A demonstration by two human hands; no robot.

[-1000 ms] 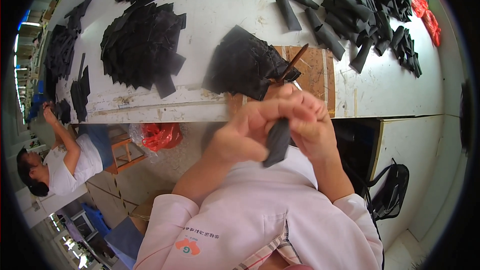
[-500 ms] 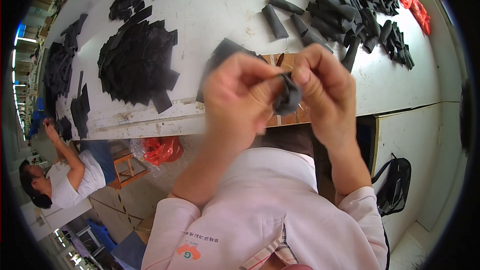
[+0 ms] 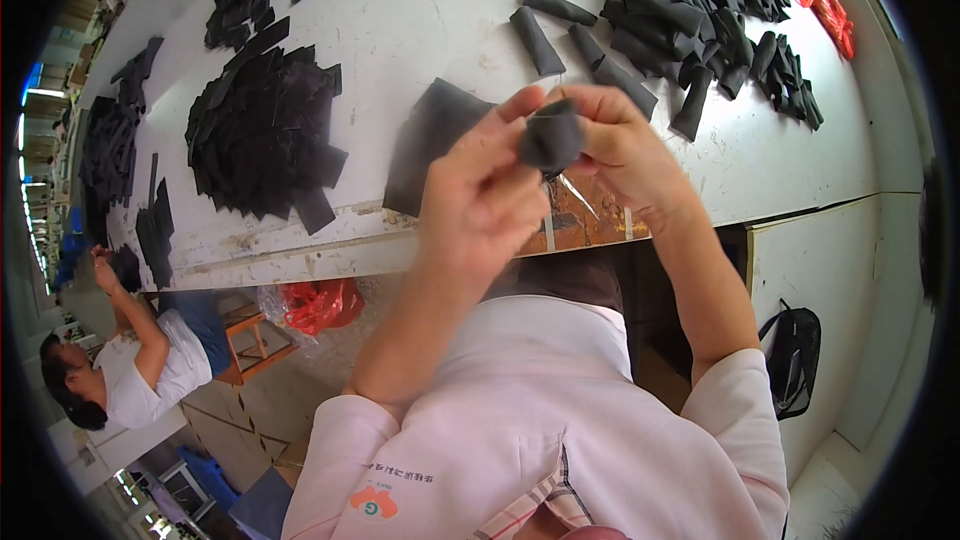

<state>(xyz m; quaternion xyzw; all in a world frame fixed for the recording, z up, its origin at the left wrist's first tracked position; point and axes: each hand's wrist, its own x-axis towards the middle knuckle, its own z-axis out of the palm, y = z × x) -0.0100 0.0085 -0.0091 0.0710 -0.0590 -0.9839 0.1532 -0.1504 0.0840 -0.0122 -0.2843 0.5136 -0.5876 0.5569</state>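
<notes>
Between my two hands is a small dark fabric tube, its round end facing me. My left hand grips its left side with thumb and fingers, and the lower fingers are slightly blurred. My right hand pinches it from the right, fingertips partly hidden behind the cloth. Just below the hands, a thin pointed metal tool lies on a brown board at the table edge. Flat black fabric pieces rest on the table left of my left hand.
A large heap of rolled black fabric tubes covers the back right. Stacks of flat black pieces lie to the left. Red plastic bags stand at the far right. Another person sits at the left beside a wooden stool.
The fabric tube has moved slightly up and left and turned its round end toward me. Both hands have shifted around it, uncovering the pointed tool and more of the flat pieces.
</notes>
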